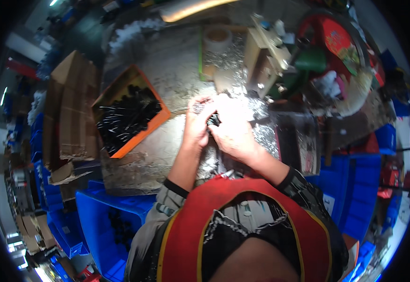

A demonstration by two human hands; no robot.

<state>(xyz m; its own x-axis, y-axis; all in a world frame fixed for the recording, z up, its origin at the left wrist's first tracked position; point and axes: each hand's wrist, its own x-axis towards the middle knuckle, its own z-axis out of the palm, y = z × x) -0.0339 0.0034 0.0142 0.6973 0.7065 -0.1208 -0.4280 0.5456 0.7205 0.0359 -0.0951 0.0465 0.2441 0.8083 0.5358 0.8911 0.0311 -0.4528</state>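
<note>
My left hand (196, 124) and my right hand (235, 135) meet at the middle of the bench, under a bright glare. Between them shows a small dark part (213, 121) with a ridged or patterned look; its kind is not clear. The left fingers curl around it, and the right thumb and fingers close on it from the other side. Glare washes out the right fingertips. To the left of my hands, an orange tray (166, 114) holds a pile of slim black pieces (129, 115).
A pale bench machine (261, 54) with a green motor-like body (310, 61) stands beyond my right hand. Shiny metal shavings (264, 136) cover the bench there. A cardboard box (75, 108) stands at the left; blue bins (99, 221) flank me. A roll of tape (217, 38) lies behind.
</note>
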